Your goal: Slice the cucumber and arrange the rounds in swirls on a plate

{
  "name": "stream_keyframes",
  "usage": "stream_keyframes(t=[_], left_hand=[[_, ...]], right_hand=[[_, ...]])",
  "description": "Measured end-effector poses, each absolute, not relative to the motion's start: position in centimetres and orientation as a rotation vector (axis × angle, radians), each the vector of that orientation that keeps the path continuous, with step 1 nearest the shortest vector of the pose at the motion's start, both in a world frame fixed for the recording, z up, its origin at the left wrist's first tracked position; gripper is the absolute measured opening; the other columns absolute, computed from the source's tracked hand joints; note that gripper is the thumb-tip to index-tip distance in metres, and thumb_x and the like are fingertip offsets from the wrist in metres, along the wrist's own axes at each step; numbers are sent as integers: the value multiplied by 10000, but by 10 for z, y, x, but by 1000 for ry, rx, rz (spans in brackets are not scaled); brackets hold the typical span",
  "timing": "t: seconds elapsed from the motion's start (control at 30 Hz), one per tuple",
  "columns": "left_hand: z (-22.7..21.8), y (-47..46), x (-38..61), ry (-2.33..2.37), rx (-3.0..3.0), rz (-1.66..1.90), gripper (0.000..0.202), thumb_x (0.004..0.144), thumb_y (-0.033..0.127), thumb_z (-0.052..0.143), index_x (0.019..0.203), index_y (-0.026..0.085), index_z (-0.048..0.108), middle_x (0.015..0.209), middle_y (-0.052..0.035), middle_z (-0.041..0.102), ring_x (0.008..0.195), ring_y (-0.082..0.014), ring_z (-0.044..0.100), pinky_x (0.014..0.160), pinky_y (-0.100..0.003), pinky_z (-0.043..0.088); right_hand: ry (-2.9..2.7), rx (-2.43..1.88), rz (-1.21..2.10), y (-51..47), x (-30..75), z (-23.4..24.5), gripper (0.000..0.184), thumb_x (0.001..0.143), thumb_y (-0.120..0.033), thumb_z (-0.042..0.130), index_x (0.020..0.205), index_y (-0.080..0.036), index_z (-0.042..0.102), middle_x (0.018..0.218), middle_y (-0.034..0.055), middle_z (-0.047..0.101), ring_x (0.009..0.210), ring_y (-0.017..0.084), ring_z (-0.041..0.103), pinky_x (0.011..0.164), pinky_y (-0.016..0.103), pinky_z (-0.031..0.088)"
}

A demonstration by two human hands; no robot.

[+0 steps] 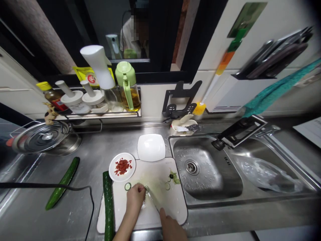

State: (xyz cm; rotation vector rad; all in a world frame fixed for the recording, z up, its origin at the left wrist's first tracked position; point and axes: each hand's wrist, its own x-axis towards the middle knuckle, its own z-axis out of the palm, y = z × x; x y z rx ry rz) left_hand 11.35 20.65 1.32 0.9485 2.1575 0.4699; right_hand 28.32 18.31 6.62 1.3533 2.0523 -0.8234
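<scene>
Cucumber slice (pixel 147 189) beside left hand (pixel 135 198), fingers bunched together; right hand (pixel 172 226), fingers gripping knife (pixel 153 202)

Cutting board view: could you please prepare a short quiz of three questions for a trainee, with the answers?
1. Multiple choice: which of the two hands holds the knife?
a) left
b) right
c) neither

2. True or false: a cucumber lies on the steel counter, to the left of the cutting board.

3. Fill in: the small pieces on the round plate are ____ in colour.

Key:
1. b, the right hand
2. True
3. Red
</scene>
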Motion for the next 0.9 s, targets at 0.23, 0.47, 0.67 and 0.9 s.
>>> stream_keyframes(t=[0.23, 0.47, 0.67, 0.9], left_hand=[[11, 206, 113, 2152, 943, 489, 154, 716, 154, 514, 655, 182, 652, 639, 2, 671, 638, -129, 610, 606, -203, 371], [14, 207, 112, 2142, 945, 510, 158, 705, 156, 510, 618, 178, 640, 598, 6, 655, 610, -127, 600, 589, -201, 368], [13, 204, 115, 2126, 974, 562, 154, 711, 202, 509, 620, 185, 632, 578, 15, 640, 592, -126, 590, 579, -199, 369], [17, 187, 101, 2121, 983, 740, 240, 756, 378, 495, 711, 202, 652, 619, 15, 653, 605, -139, 592, 599, -208, 407]], right_hand=[[2018, 1385, -933, 185, 278, 60, 682, 695, 63, 356, 1351, -119, 377, 1032, 176, 652, 975, 282, 615, 784, 369, 474], [1904, 1372, -995, 185, 279, 59, 695, 703, 39, 347, 1377, -135, 337, 1099, 176, 628, 1034, 282, 582, 825, 389, 452], [1911, 1397, -987, 180, 295, 63, 647, 757, 32, 290, 1382, -129, 334, 1061, 186, 643, 1005, 276, 602, 808, 390, 456], [1844, 1345, -1068, 191, 295, 82, 649, 744, 36, 289, 1381, -87, 317, 1115, 210, 615, 1052, 286, 579, 831, 406, 450]])
